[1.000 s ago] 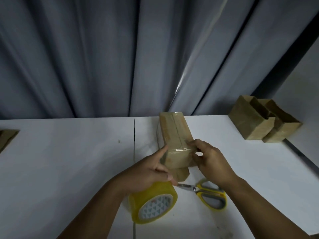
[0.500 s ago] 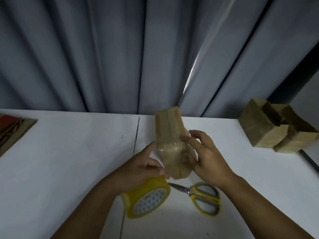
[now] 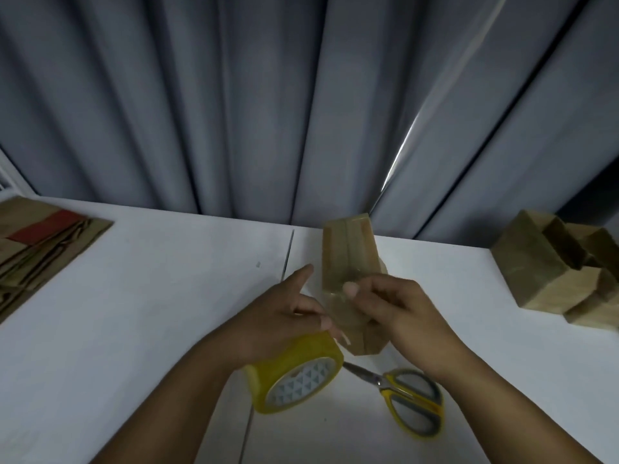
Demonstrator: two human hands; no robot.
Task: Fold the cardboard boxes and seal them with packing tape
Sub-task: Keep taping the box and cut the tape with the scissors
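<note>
A small brown cardboard box (image 3: 348, 249) stands tilted on end in the middle of the white table (image 3: 167, 296), with clear tape across its lower part. My right hand (image 3: 388, 306) grips the box from the right, thumb pressed on the taped face. My left hand (image 3: 284, 316) holds the yellow roll of packing tape (image 3: 298, 380) against the table, fingers curled over its top and forefinger pointing up beside the box. The box's lower end is partly hidden behind both hands.
Yellow-handled scissors (image 3: 405, 396) lie just right of the tape roll. Two folded boxes (image 3: 549, 269) sit at the table's right edge. Flat unfolded cardboard (image 3: 37, 249) lies at the far left. Grey curtains hang behind the table.
The box has been tipped up from lying flat to standing more upright. My right hand shifted over the taped face. The view has tilted and swung a little left.
</note>
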